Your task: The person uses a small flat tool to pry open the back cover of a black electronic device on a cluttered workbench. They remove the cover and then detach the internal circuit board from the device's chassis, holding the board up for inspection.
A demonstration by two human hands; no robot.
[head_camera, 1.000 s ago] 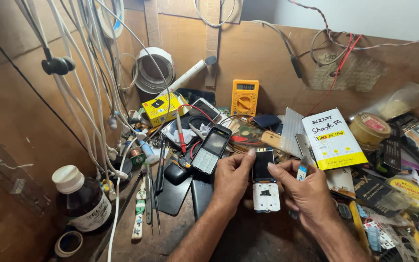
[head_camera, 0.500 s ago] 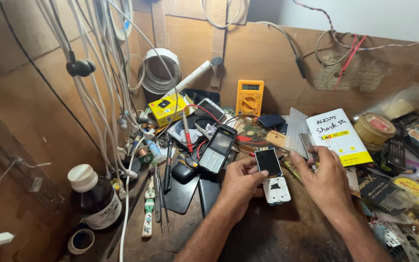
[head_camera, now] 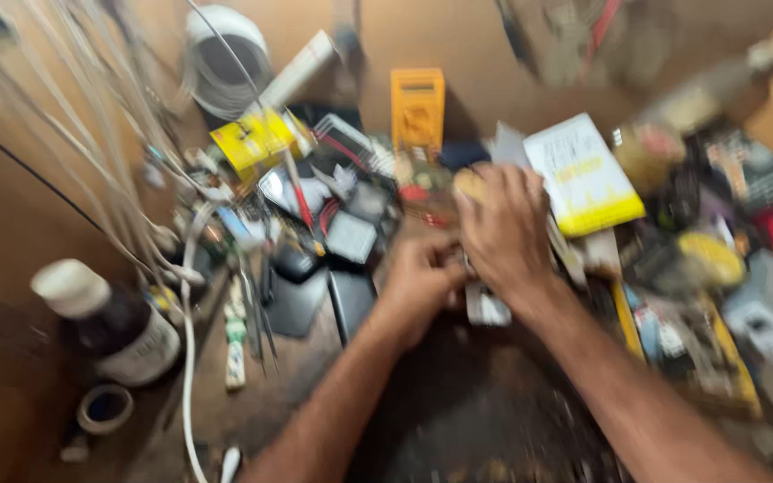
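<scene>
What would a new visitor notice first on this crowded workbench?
First come the two hands at the centre, the right hand reaching over the left hand above a small white device. Behind them stands an orange multimeter, and a dark bottle with a white cap sits at the far left.

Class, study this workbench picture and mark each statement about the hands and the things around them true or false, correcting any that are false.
1. The right hand lies over a small white device near the middle of the bench. True.
2. The orange multimeter sits in front of the arms, nearest the camera. False: it stands at the back, beyond both hands.
3. A dark bottle with a white cap stands at the left of the bench. True.
4. The left hand grips the dark bottle. False: it is at the middle, close beside the right hand.
5. The white and yellow booklet lies left of the hanging white cables. False: it lies to their right, beyond the right hand.
</scene>
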